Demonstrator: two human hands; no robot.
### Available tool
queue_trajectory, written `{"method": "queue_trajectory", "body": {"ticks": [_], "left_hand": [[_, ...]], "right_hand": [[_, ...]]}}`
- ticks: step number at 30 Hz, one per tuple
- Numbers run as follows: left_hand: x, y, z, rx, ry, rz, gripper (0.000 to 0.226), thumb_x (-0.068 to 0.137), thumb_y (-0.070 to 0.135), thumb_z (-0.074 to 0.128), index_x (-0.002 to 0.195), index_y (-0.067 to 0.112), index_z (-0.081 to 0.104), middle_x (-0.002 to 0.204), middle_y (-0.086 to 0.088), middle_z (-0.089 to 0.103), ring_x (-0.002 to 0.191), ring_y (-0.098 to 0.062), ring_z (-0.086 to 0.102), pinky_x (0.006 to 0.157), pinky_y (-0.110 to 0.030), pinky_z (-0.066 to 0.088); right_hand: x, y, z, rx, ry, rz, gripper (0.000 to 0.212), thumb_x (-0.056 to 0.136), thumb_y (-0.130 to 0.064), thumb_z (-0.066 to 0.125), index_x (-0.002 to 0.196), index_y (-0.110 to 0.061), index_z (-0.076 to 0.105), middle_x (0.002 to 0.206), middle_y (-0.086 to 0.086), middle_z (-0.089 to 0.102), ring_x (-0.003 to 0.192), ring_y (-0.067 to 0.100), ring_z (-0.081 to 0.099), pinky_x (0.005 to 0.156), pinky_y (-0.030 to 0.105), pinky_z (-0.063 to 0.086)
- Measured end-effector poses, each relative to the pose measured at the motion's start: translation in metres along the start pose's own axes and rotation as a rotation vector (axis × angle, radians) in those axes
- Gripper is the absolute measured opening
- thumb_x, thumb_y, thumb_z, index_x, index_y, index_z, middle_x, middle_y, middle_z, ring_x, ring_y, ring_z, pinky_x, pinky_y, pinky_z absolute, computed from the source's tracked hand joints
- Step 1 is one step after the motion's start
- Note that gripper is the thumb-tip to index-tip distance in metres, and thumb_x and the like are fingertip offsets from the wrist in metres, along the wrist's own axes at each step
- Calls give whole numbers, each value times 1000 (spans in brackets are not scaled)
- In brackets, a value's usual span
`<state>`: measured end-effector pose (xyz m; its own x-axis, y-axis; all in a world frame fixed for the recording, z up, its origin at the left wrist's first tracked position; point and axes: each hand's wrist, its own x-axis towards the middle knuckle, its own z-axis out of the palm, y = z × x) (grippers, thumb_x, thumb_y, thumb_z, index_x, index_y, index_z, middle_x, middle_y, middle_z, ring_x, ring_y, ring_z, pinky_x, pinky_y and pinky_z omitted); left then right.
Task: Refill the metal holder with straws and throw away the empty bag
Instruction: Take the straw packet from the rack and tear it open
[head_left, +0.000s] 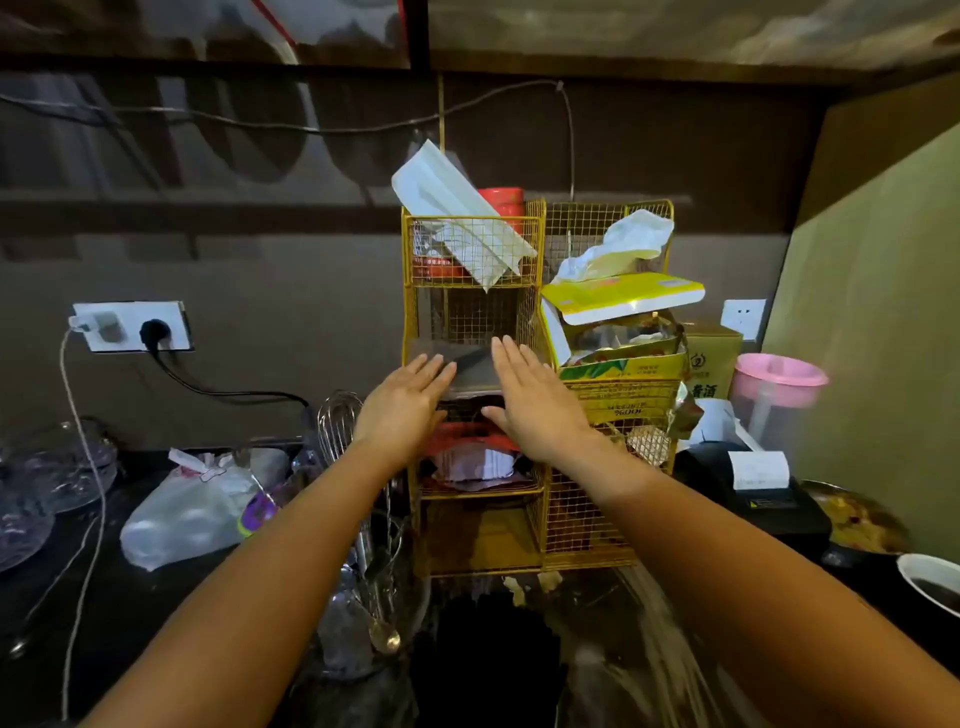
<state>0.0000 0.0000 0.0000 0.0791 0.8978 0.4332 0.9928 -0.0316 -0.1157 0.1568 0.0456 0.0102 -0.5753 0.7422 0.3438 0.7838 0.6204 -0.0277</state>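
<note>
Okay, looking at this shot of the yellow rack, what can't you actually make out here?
Head view only:
- Middle of the yellow rack: covered by the left hand and right hand.
- Straws: none clearly identifiable.
- White packet on the top shelf: contents unreadable.
- Counter foreground: dark and blurred.
- Bowl: cut by the right edge.

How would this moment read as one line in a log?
left hand open | right hand open | both reaching into yellow wire rack | nothing held

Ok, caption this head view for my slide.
Both open hands, left hand and right hand, reach into the yellow wire rack.
</note>
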Motion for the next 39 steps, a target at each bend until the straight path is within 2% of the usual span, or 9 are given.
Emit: {"method": "queue_trajectory", "body": {"ticks": [4, 7, 9, 13, 17, 24, 30, 34, 39], "left_hand": [[9, 2, 3, -40, 48, -8, 46, 89, 6, 42, 134, 9, 34, 145, -15, 37, 135, -27, 33, 109, -39, 31], [12, 2, 4, -10, 10, -22, 37, 85, 6, 48, 122, 8, 49, 128, -16, 56, 119, -29, 52, 92, -41, 48], [14, -1, 6, 55, 14, -21, 30, 87, 12, 47, 116, 13, 52, 120, -10, 61, 110, -27, 57, 83, -38, 50], [16, -2, 8, 121, 22, 1, 29, 89, 11, 43, 115, 17, 54, 114, -7, 63, 102, -26, 61, 78, -37, 51], [14, 0, 0, 125, 23, -2, 31, 90, 8, 42, 117, 18, 54, 111, -8, 65, 101, -26, 62, 79, -37, 52], [1, 5, -37, 51, 83, -4, 27, 86, 5, 49, 104, 17, 64, 100, -10, 69, 93, -30, 63, 76, -39, 52], [-13, 9, -92, 25, 131, 22, 20, 84, 15, 52, 100, 17, 64, 97, -9, 68, 92, -31, 61, 75, -38, 50], [-28, 11, -123, 51, 161, 10, 23, 85, 9, 49, 99, 19, 64, 97, -10, 68, 91, -32, 60, 76, -41, 50], [-54, 8, -157, -19, 211, -35, 26, 83, 3, 49, 102, 13, 62, 105, -12, 67, 99, -34, 59, 82, -44, 50]], "right_hand": [[16, 3, 10, -47, -45, 7, 65, 95, -28, 39, 144, -11, 2, 157, 11, 7, 144, 27, 6, 116, 41, 16], [23, 1, 18, -60, -54, 56, 52, 94, -14, 40, 142, -10, 18, 152, 14, 24, 142, 30, 15, 113, 41, 23], [24, -1, 18, -57, -39, 77, 47, 93, -9, 39, 139, -9, 28, 147, 15, 34, 140, 31, 22, 109, 41, 30], [19, -5, 15, -24, -11, 79, 43, 87, 4, 39, 129, -6, 41, 132, 16, 49, 128, 32, 40, 92, 44, 45], [12, -7, 6, -35, 40, 80, 34, 84, 8, 40, 112, -2, 56, 112, 19, 61, 103, 35, 59, 70, 39, 45], [-10, -15, -28, -60, 90, 65, 32, 85, 7, 40, 111, -4, 56, 107, 21, 65, 100, 38, 61, 69, 40, 43], [-31, -29, -81, -67, 178, 4, 28, 83, 7, 42, 104, -4, 56, 104, 20, 63, 98, 37, 59, 66, 39, 39], [-45, -39, -107, -51, 219, -27, 28, 80, 9, 44, 102, -4, 57, 101, 20, 64, 95, 38, 58, 62, 37, 35], [-61, -59, -128, -29, 297, -92, 25, 82, 2, 49, 103, -6, 59, 101, 20, 65, 95, 38, 60, 65, 37, 42]]}}
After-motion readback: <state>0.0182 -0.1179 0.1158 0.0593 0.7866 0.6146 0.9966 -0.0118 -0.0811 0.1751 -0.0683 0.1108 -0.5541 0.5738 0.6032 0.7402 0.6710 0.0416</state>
